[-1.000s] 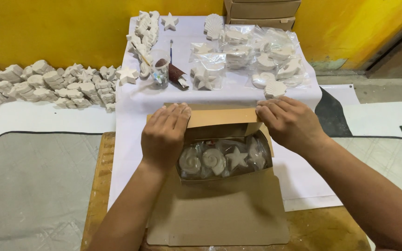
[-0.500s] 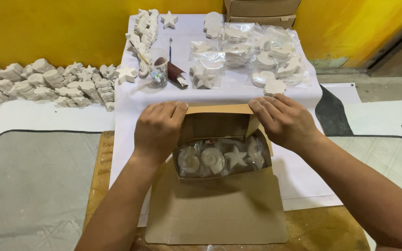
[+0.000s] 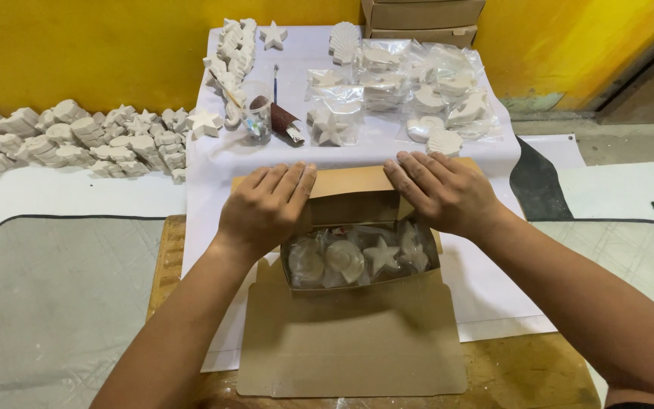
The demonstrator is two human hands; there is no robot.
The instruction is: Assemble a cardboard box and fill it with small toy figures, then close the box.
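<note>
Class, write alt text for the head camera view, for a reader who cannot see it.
Two bare hands, left hand and right hand, press flat on the back flap of an open brown cardboard box holding white plaster shapes in clear wrap. Beyond it, on a white sheet, lie more bagged shapes before a yellow wall.

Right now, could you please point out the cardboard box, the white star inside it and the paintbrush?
cardboard box [image 3: 357, 182], head view, on its far flap between the hands.
white star [image 3: 381, 255], head view, on its centre.
paintbrush [image 3: 275, 82], head view, on its thin handle.
</note>
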